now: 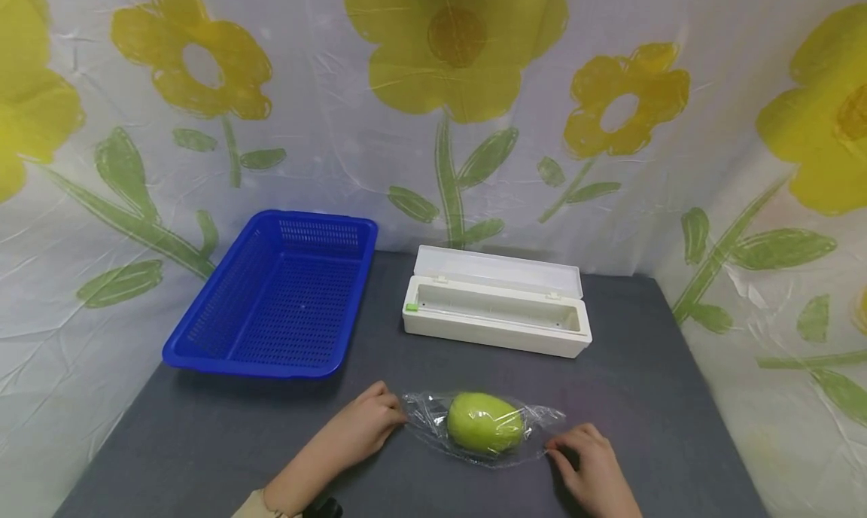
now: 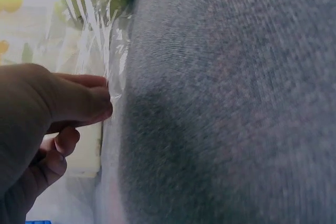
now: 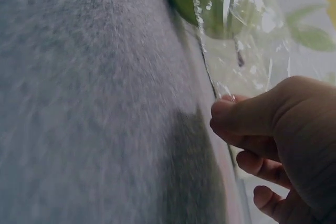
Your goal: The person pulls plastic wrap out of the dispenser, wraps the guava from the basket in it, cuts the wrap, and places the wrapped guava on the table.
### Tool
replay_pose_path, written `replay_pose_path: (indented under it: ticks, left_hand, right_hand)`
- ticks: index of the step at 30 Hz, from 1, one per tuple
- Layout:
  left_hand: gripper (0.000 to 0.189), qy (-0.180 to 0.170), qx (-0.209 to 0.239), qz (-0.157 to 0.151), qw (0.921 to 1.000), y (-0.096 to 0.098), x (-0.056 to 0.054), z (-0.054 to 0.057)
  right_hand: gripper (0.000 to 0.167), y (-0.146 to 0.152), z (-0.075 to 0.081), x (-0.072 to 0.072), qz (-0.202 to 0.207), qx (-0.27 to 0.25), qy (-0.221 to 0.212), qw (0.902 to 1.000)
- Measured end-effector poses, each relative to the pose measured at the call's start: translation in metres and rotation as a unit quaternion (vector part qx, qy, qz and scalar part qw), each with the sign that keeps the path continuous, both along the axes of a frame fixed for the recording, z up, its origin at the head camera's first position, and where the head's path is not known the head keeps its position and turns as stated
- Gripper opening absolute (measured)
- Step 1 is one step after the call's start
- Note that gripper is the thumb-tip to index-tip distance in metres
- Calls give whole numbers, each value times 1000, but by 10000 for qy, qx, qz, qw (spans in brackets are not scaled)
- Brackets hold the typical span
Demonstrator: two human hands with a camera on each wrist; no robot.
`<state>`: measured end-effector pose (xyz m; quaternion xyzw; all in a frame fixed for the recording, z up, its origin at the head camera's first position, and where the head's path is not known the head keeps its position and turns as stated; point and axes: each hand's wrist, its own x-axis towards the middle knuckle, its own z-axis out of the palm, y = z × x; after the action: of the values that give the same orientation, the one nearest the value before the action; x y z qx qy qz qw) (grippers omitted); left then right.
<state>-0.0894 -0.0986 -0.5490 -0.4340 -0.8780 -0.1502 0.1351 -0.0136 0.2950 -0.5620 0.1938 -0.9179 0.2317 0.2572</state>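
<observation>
A yellow-green, pear-like fruit [image 1: 485, 423] lies on the table, covered by clear plastic wrap [image 1: 440, 444]. A short dark stem [image 3: 239, 55] shows through the film in the right wrist view. My left hand [image 1: 369, 420] pinches the film's left end between thumb and fingertips. At the opposite end, my right hand [image 1: 588, 465] pinches the film's corner, its other fingers loosely bent. The film spreads out to both sides of the fruit, with creases running toward each hand, as the left wrist view shows near the left hand's thumb [image 2: 86, 100].
Behind the fruit stands a long white box [image 1: 494, 337], its lid [image 1: 497, 271] tipped back and a small green piece [image 1: 411, 307] on its front edge. A blue perforated basket [image 1: 264, 369] is at the back left. A flower-patterned curtain [image 1: 325, 126] surrounds the grey table [image 1: 650, 397].
</observation>
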Motion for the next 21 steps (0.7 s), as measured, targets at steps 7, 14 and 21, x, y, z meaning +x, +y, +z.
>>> replay_pose_path:
  ticks: [7, 14, 21]
  left_hand:
    - [19, -181, -443, 372, 9982, 14, -6, -3]
    - [17, -139, -622, 817, 9946, 30, -9, -4]
    - [4, 486, -787, 934, 9913, 26, 0, 0]
  right_hand:
    - [30, -11, 1, -14, -188, 148, -129, 9996]
    - [25, -18, 1, -21, -594, 355, -696, 9952]
    - [23, -22, 0, -25, -838, 88, -816, 9931]
